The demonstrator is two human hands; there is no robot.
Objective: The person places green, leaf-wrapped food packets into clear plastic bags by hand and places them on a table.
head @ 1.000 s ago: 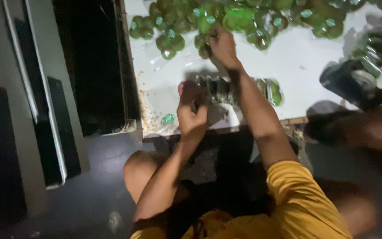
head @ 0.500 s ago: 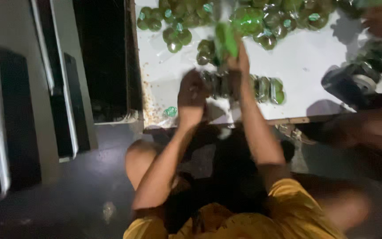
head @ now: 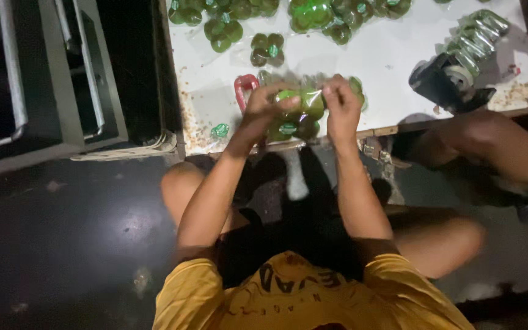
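Comparing this moment with the view half a second earlier, a change is seen in the right hand: then it was raised over the far heaps with something green held up, and now it has been brought down level with the left, so that both hands meet on one clear packet of green round items (head: pixel 297 113) held just above the near edge of the white table (head: pixel 386 67). From this it may be judged that a packet is now being gathered or closed between the two hands.

Furthest left, dark metal racks (head: pixel 62 79) are seen beside the table. A small green piece (head: pixel 219 130) lies alone near the table's left front corner, and a red handled thing (head: pixel 244 87) is partly hidden behind the left wrist. The left hand (head: pixel 264 107) is curled, its fingers (head: pixel 279 102) bent closed over the packet's left upper part; the film is pinched rather than loosely touched. The right hand (head: pixel 340 104) is likewise closed, its fingertips (head: pixel 328 91) pressed together on the packet's right upper edge.

Further back, loose heaps of the same green items (head: pixel 313 13) are spread across the table. To the right, a dark tape dispenser (head: pixel 450 79) stands by a row of wrapped packets (head: pixel 478 36). Another person's leg (head: pixel 496 143) is seen at the right edge.
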